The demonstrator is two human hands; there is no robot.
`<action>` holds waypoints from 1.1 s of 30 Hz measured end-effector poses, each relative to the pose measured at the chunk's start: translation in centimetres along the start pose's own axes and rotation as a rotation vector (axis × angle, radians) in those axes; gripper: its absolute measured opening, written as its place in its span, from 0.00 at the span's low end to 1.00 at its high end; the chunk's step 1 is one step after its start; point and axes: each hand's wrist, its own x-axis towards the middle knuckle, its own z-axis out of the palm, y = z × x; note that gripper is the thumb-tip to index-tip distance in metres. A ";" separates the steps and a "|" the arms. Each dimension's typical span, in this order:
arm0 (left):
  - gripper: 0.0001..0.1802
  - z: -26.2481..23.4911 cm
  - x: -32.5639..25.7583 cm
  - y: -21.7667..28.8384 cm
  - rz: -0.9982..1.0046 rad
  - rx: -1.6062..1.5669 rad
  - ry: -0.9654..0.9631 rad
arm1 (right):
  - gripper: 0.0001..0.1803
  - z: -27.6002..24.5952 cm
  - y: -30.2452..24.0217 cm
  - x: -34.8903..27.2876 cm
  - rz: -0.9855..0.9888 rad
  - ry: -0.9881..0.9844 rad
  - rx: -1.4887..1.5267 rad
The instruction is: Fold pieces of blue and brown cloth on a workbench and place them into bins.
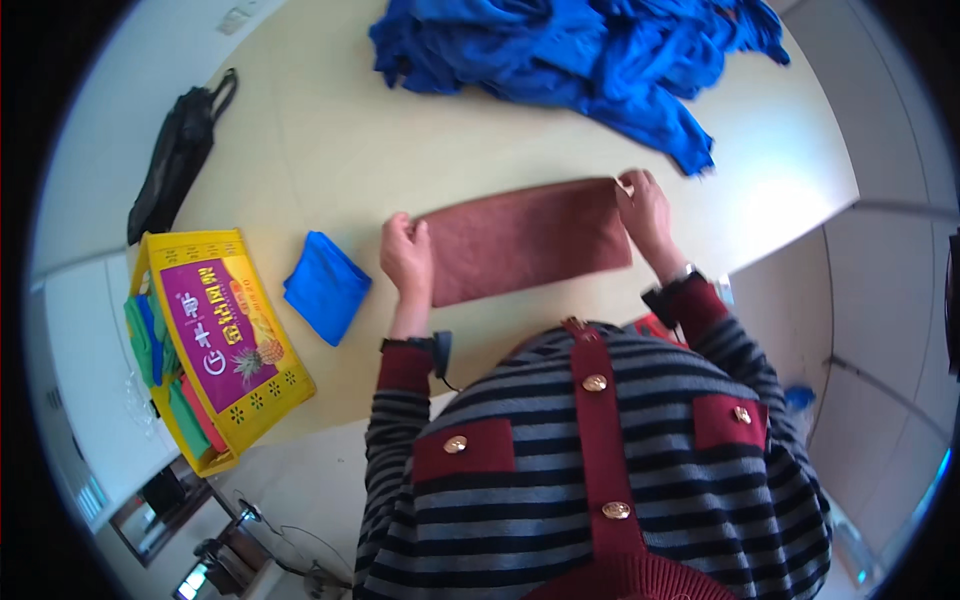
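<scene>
A reddish-brown cloth [530, 240], folded into a long strip, is stretched between my two hands just over the pale table [300, 160]. My left hand [407, 258] pinches its left end near the upper corner. At the opposite end, my right hand [647, 215] grips the upper right corner between thumb and fingers. The lower edge of the cloth hangs free toward me. To the left of my left hand lies a blue folded cloth [328, 288], flat on the table and touching neither hand.
A yellow box [285, 370] with a purple printed side stands at the left table edge, holding folded green, blue and red cloths. Behind it lies a black folded umbrella-like pouch [178, 155]. Crumpled blue fabric [580, 60] is heaped along the far side.
</scene>
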 end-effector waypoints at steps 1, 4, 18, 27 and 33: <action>0.10 -0.5 0.1 1.1 0.160 0.083 0.020 | 0.12 -0.8 -2.0 -0.6 -0.020 -0.020 -0.042; 0.10 -2.1 -1.8 4.5 0.545 0.053 -0.154 | 0.22 1.4 -6.9 -3.4 -0.404 -0.184 -0.116; 0.42 -3.6 -7.7 1.7 0.183 0.293 -0.298 | 0.37 3.9 -5.1 -4.6 -0.587 -0.202 -0.344; 0.38 -5.2 -8.8 1.1 0.048 0.228 -0.138 | 0.36 1.6 0.9 -4.5 -0.401 -0.171 -0.340; 0.34 -2.9 -8.6 1.6 -0.116 0.123 0.070 | 0.34 -1.0 -10.9 -5.2 -0.558 -0.207 -0.162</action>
